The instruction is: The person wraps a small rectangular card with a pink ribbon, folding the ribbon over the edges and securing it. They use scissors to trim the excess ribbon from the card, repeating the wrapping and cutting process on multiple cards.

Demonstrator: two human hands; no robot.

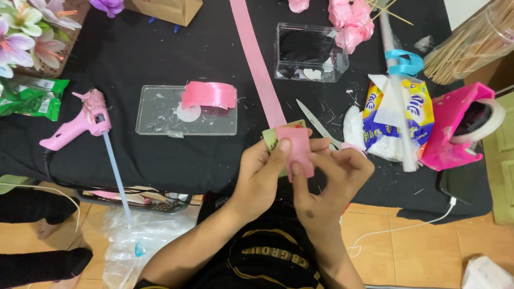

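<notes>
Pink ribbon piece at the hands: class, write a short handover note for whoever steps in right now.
Left hand: pinches the pink ribbon piece against a small card, thumb on top.
Right hand: grips the piece's lower edge.
Long pink ribbon strip runs up the black table; scissors lie just beyond the hands, glue gun at left.
Done: one ribbon loop lies on the clear lid.
Left: this piece is unglued.

a ribbon piece (296, 149) is held between the left hand (262, 174) and right hand (334, 179) at the near edge of the surface (160, 59). scissors (317, 124) are placed just behind; a glue gun (80, 122) is placed far left, a tape dispenser (455, 131) far right.
</notes>
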